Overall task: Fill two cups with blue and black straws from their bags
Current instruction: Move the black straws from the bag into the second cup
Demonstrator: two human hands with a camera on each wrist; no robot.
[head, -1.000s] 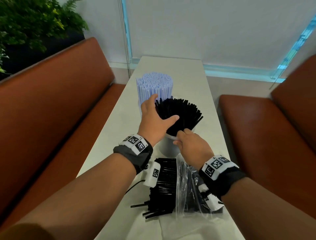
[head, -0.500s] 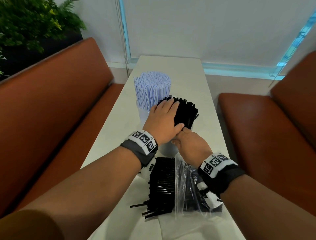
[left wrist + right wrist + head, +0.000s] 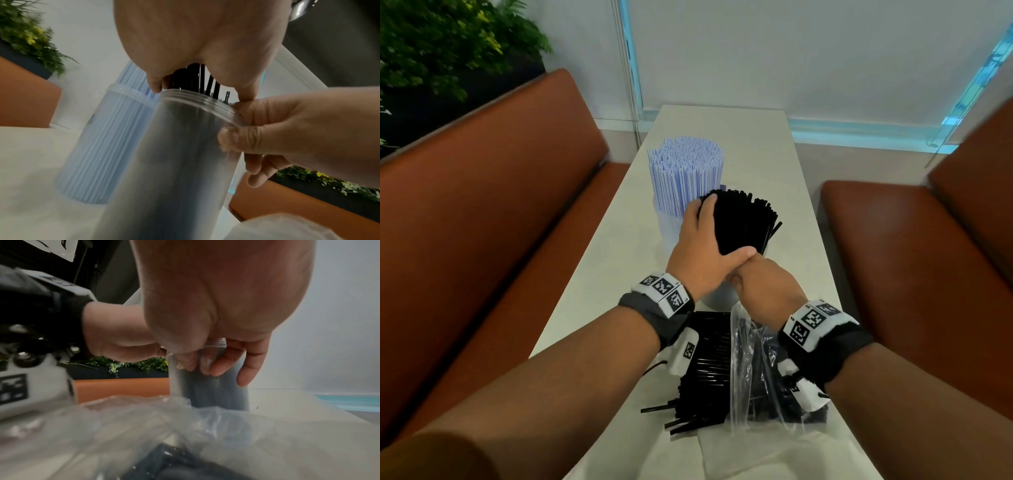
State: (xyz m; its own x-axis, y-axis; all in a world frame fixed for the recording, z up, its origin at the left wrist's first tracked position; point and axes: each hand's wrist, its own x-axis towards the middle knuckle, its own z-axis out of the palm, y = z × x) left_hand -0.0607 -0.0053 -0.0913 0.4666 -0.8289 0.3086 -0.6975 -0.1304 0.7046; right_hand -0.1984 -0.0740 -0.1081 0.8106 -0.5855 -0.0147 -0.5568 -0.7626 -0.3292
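A clear cup (image 3: 717,296) (image 3: 185,154) packed with black straws (image 3: 744,222) stands mid-table. My left hand (image 3: 705,250) wraps the bundle from its near-left side, with the fingers on one side and the thumb (image 3: 246,95) on the other, just above the rim. My right hand (image 3: 763,287) (image 3: 287,133) pinches the cup's rim on the near right, its fingers (image 3: 218,365) down the cup wall. Behind and to the left stands a second cup (image 3: 667,236) (image 3: 107,146) full of blue straws (image 3: 685,171).
Loose black straws (image 3: 705,370) lie on the near table beside a clear plastic bag (image 3: 756,373) (image 3: 185,426) holding more. White paper (image 3: 756,455) lies at the front edge. Brown benches (image 3: 500,222) flank the narrow table (image 3: 801,205); a planter (image 3: 448,51) sits far left.
My left hand went from spread beside the fanned black straws, to flat over their tops, to wrapped round the bundle. The straws now stand closer together. My right hand stayed at the rim.
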